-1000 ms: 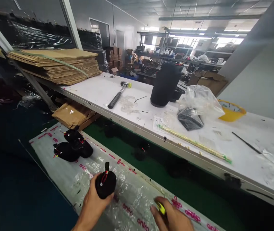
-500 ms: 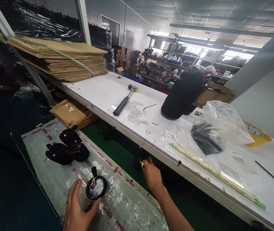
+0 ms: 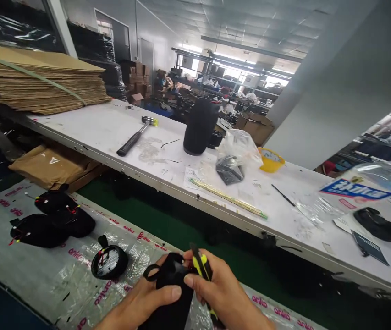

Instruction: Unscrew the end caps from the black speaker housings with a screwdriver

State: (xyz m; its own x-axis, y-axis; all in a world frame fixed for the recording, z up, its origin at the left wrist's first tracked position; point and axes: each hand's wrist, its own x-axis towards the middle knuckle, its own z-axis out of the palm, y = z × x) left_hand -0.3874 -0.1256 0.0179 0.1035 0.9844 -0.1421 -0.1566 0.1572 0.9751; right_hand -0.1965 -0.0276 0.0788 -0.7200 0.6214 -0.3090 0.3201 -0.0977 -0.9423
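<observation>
My left hand [image 3: 143, 298] is closed around a black fabric-covered cylinder [image 3: 174, 305], with a small strap loop [image 3: 151, 273] at its top end. In my right hand [image 3: 223, 288] is a black and yellow utility knife [image 3: 200, 261], held against the top of the cylinder; I cannot make out where the blade touches. Left of my hands stands another black round case [image 3: 121, 266], its open top showing a pale inside, red wires and a strap. Several similar black cases [image 3: 40, 231] with coloured wires lie further left on the plastic-covered surface [image 3: 54, 270].
On the white bench [image 3: 92, 130] are a mallet [image 3: 135, 140], a tall black cylinder [image 3: 200, 126], a clear plastic bag [image 3: 239, 146], a yellow tray [image 3: 271, 160], thin yellowish sticks [image 3: 229, 197] and a large clear bottle [image 3: 360, 188]. Cardboard sheets [image 3: 44, 82] are stacked left. A dark green gap separates the two surfaces.
My left hand has left the open round case and now grips a black cylinder. My right hand has brought the knife to it. The view has swung right, showing the bottle.
</observation>
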